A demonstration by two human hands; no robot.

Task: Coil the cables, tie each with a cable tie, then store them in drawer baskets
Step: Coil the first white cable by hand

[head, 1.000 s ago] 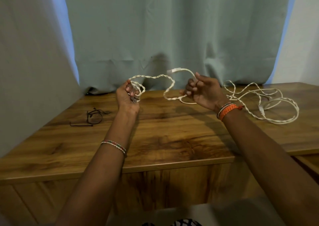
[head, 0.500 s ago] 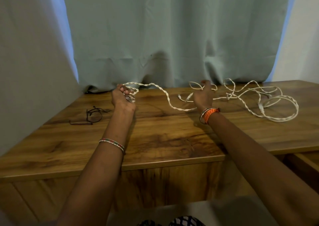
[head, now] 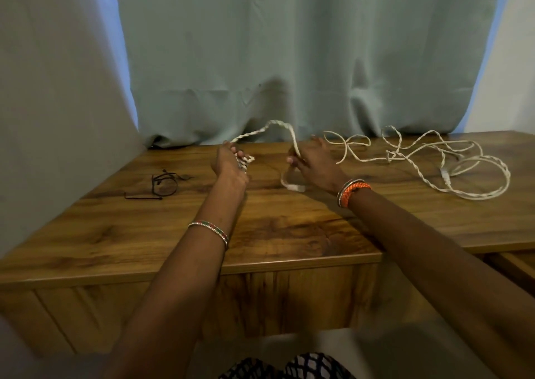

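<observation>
Fingers of left hand (head: 230,163) clamp the started coil; right hand (head: 311,164) pinches cable (head: 411,154), feeding the next loop. Slack trails toward 3 o'clock.

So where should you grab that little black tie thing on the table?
Probably by the straight tail of the black cable tie, the end that pokes out toward the near-left. Come from above with the left hand, since it lies flat on the wooden table on that side. A thin loose end should pinch more easily than the tangled loop.
</observation>
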